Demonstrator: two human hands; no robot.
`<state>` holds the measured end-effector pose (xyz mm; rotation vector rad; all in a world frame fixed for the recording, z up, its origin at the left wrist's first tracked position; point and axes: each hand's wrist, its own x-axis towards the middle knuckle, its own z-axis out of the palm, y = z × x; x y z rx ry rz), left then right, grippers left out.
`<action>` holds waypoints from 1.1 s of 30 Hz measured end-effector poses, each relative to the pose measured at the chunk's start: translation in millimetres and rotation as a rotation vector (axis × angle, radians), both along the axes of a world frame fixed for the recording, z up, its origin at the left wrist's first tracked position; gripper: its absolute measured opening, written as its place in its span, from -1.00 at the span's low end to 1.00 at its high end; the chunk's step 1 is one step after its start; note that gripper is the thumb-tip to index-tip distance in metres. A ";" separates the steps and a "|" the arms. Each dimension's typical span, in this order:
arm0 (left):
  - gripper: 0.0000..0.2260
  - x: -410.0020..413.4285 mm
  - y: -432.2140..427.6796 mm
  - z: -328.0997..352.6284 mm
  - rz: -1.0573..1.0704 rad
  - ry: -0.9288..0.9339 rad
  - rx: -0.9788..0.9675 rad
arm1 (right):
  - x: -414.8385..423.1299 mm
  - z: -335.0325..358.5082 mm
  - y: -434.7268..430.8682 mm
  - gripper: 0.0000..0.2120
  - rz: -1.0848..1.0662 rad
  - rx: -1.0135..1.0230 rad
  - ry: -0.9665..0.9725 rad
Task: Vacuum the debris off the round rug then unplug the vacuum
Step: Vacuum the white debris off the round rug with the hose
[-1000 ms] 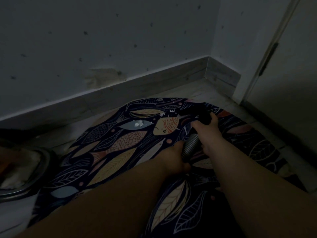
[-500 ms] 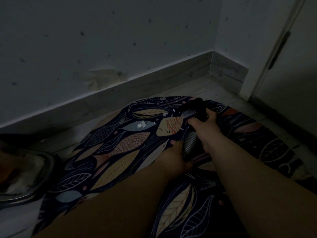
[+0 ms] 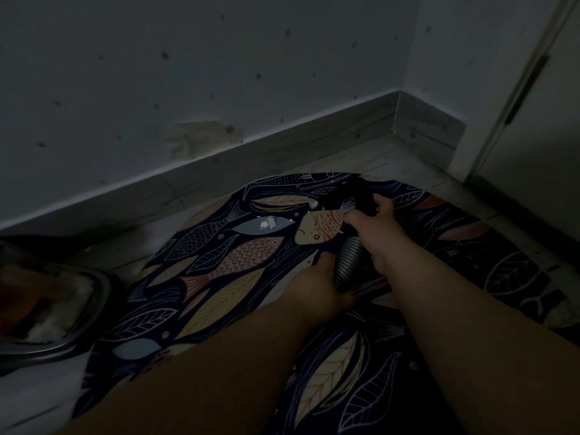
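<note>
A round dark rug (image 3: 238,277) with a fish and leaf pattern lies on the floor in dim light. My right hand (image 3: 375,224) grips the black nozzle end (image 3: 348,193) of the vacuum near the rug's far edge. My left hand (image 3: 317,287) holds the ribbed grey hose (image 3: 348,260) just behind it. White scraps of debris (image 3: 268,222) lie on the rug left of the nozzle, and a small scrap (image 3: 312,205) sits closer to it. The vacuum body and plug are out of view.
A wall with a grey skirting board (image 3: 282,142) runs behind the rug to a corner. A door frame (image 3: 514,98) stands at the right. A shiny metal basin (image 3: 47,312) sits on the floor at the left.
Both hands and the nozzle have shifted a little farther toward the rug's far edge. The hold on the hose is unchanged.
</note>
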<state>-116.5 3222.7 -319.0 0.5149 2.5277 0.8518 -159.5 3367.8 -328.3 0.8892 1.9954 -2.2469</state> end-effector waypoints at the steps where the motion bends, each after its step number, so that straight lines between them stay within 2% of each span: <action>1: -0.57 1.2 -2.0 -0.6 0.000 0.003 -0.001 | 0.5 1.2 -1.6 -0.25 0.024 -0.016 -0.006; 4: -0.38 3.9 -9.3 -1.6 0.001 0.007 -0.031 | 1.8 2.2 -8.1 -0.24 0.058 -0.040 -0.020; 7: -0.32 5.6 -12.9 -2.7 0.017 -0.015 -0.037 | 3.5 1.8 -14.8 -0.26 0.019 0.022 0.000; 13: -0.37 8.2 -8.5 -1.4 0.017 -0.023 -0.029 | 13.5 3.9 -12.6 -0.33 -0.075 0.085 0.028; 23: -0.46 18.7 -25.1 3.0 0.035 0.030 -0.040 | 17.8 10.5 -28.3 -0.26 0.044 -0.039 -0.023; 31: -0.43 13.1 -14.9 1.9 -0.003 0.027 -0.087 | 18.3 7.1 -20.3 -0.29 -0.064 0.010 0.013; 33: -0.47 7.7 -10.3 4.6 -0.034 0.016 -0.107 | 16.5 4.4 -13.6 -0.30 -0.084 0.005 0.012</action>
